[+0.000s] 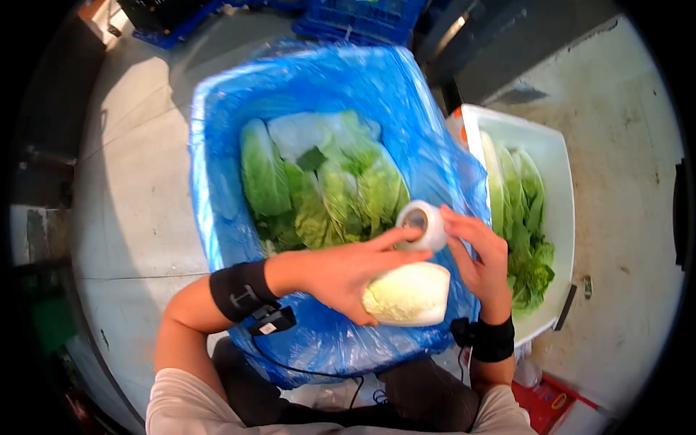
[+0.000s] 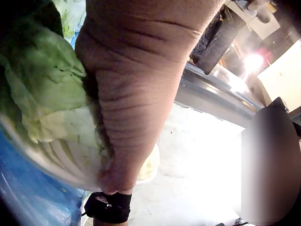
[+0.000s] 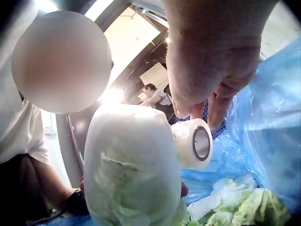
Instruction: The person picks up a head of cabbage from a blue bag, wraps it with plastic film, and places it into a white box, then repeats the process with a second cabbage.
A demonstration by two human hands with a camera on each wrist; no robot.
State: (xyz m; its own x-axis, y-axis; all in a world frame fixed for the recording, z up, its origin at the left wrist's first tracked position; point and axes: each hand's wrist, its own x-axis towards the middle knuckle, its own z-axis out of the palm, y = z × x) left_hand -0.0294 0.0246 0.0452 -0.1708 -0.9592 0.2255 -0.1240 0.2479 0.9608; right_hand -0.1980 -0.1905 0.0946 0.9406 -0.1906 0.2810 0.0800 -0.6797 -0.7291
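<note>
My left hand [image 1: 333, 279] grips a pale napa cabbage [image 1: 413, 293], its white base pointing right, over the near side of a blue-lined container. Its thumb lies along the near side, and a finger reaches to the core of a roll of clear film [image 1: 429, 230]. My right hand [image 1: 480, 257] holds that roll at its outer end with the fingertips. In the right wrist view the cabbage [image 3: 131, 165] stands base up beside the roll [image 3: 195, 143], below my right hand [image 3: 211, 70]. Green outer leaves [image 2: 47, 89] show against my left hand [image 2: 136, 94] in the left wrist view.
Several leafy cabbages [image 1: 326, 188] lie inside the blue plastic liner [image 1: 225, 101]. To the right, a white foam box [image 1: 558, 188] holds more green cabbages [image 1: 522, 210]. Blue crates [image 1: 355, 18] stand at the far side. Another person [image 3: 157, 96] appears in the background.
</note>
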